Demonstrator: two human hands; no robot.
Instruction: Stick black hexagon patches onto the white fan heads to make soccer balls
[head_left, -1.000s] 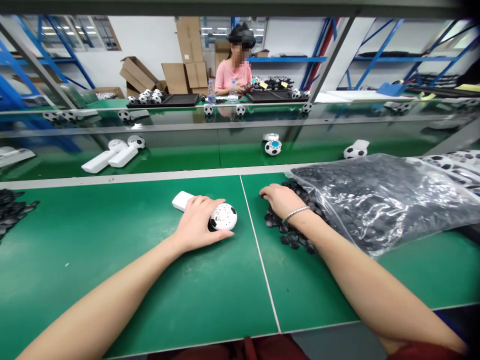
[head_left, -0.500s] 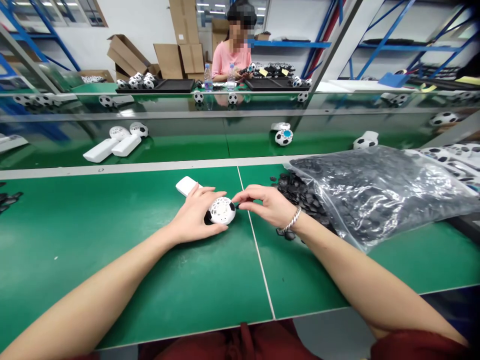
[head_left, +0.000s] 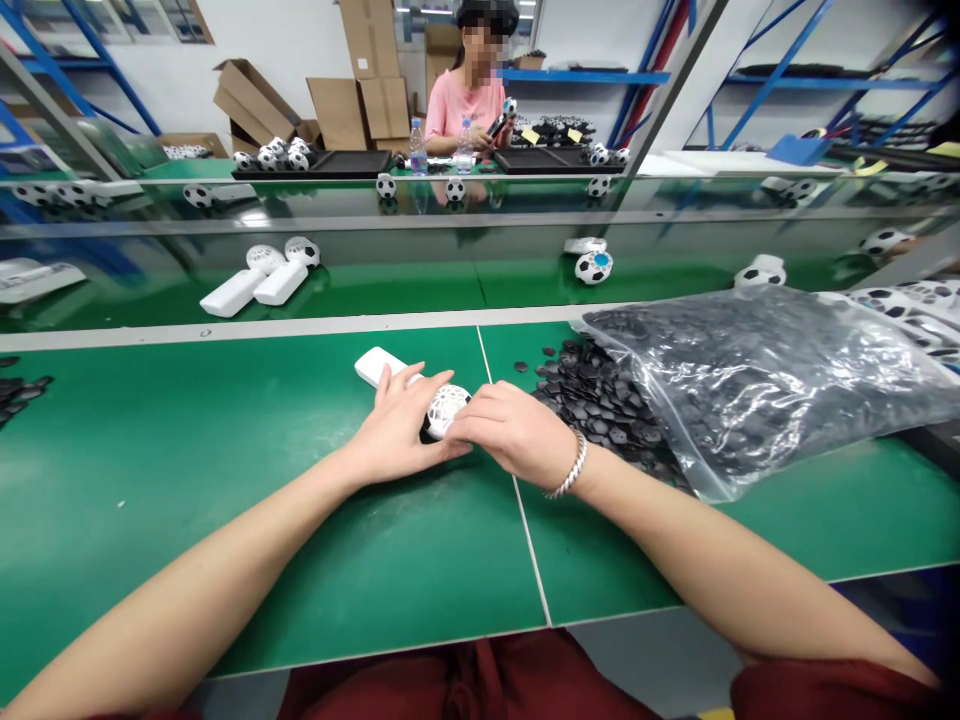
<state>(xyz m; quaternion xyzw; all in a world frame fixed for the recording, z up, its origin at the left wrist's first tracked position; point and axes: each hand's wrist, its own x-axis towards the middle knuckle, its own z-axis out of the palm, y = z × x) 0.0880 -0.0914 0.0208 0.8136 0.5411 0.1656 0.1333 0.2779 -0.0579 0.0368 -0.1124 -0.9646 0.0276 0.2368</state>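
Observation:
My left hand [head_left: 397, 428] cups a white perforated ball shell [head_left: 448, 408] with black patches on it, resting on the green bench top [head_left: 225, 520]. My right hand [head_left: 511, 435] lies across the ball's right side, its fingertips against the shell and over my left fingers. Whatever sits under those fingertips is hidden. A white plastic handle [head_left: 380, 367] lies just behind my left hand. To the right of my right hand spreads a pile of black hexagonal patches [head_left: 600, 420].
A clear plastic bag of black patches [head_left: 750, 390] lies on the bench at right. Behind a glass partition [head_left: 480, 218], white handles and soccer-ball parts stand on a green bench. A co-worker in a pink top [head_left: 469, 110] sits beyond, by dark trays.
My right hand has moved left from the patch pile to the ball and now covers part of it. The view has tilted slightly downward. My left hand stays on the ball.

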